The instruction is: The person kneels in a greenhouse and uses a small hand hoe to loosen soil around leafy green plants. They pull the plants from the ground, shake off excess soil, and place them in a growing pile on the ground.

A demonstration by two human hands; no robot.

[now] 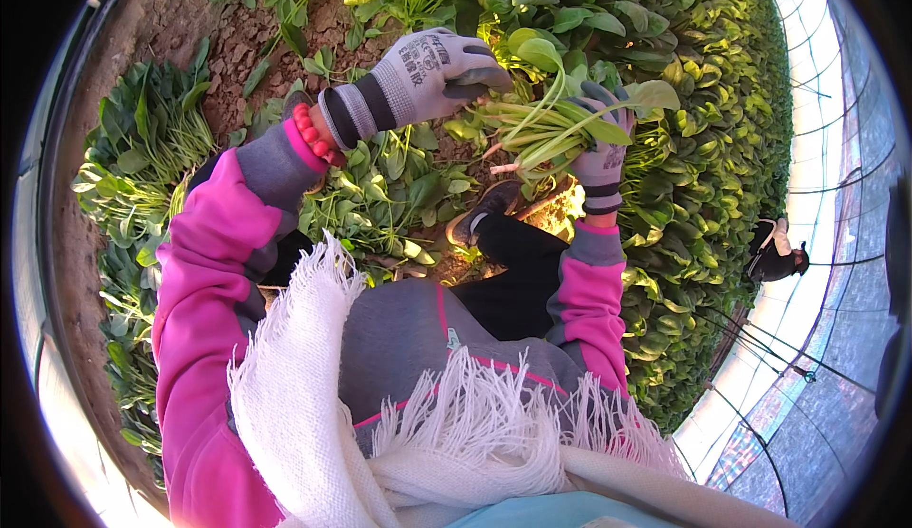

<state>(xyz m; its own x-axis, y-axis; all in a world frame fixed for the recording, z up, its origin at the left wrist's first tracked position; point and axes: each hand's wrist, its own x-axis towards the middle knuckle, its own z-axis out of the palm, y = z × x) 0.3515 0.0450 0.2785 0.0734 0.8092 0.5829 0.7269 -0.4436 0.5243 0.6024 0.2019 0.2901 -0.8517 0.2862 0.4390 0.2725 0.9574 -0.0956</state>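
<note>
My right hand point(604, 147), in a grey-white knit work glove with a dark palm, grips a bunch of spinach plants point(545, 129). Their pale stems and pinkish root ends point left, and a few broad leaves stick out up and to the right. My left hand point(445, 76), gloved alike, is held just left of the bunch, over the root ends. Its fingers are bent; whether anything is pinched between the fingertips is hidden. Below both hands, loose spinach leaves and plants point(388, 179) lie on the soil.
Dense rows of standing spinach point(684, 136) fill the right side. Cut spinach lies in piles point(153, 125) along the left, by a strip of bare soil point(235, 36). My shoe point(488, 211) is below the bunch. Farther right, another person point(776, 250) is near the greenhouse's plastic film wall point(819, 150).
</note>
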